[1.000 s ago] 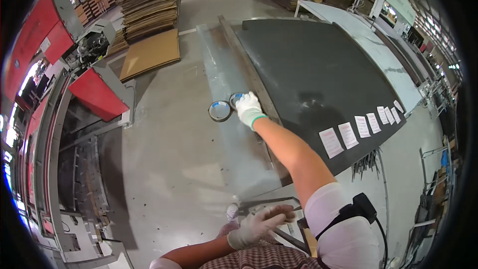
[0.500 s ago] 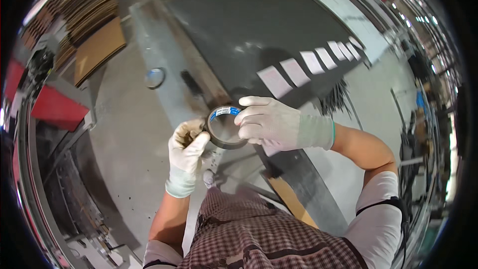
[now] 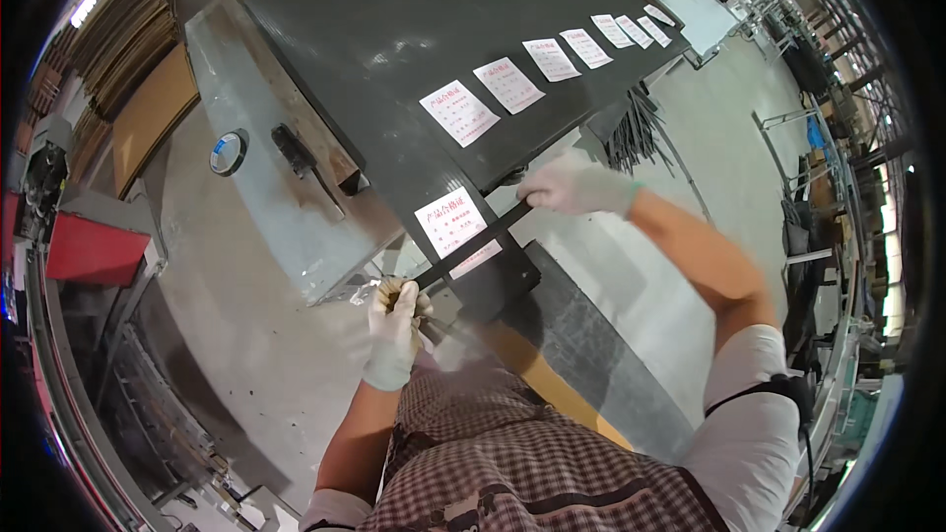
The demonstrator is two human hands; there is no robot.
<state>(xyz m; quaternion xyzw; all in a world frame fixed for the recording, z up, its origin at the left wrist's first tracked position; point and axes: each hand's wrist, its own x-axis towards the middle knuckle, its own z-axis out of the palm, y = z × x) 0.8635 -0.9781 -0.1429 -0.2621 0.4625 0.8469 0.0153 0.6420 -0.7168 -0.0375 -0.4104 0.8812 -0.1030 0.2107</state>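
A straight strip of black tape [image 3: 477, 244] stretches between my two white-gloved hands, slanting across a white label with red print [image 3: 451, 217]. My left hand [image 3: 395, 313] is closed on the strip's lower end, its thumb pressed against the curled fingers. At the upper end my right hand [image 3: 576, 185] is closed on the strip too, smeared by motion. The tape roll itself cannot be made out in either hand. Beneath the strip, the label lies on a narrow dark panel [image 3: 394, 153].
Several white labels [image 3: 509, 86] lie in a row on a large dark sheet [image 3: 394, 0]. On the grey bench to the left rest another tape roll [image 3: 228, 153] and a black-handled tool [image 3: 292, 150]. Thin black strips [image 3: 639, 133] hang beyond my right hand. Stacked cardboard [image 3: 153, 123] stands far left.
My hands have moved apart, the right one up and to the right. The round roll seen between them has given way to a straight black strip. My view has shifted, uncovering the nearest label.
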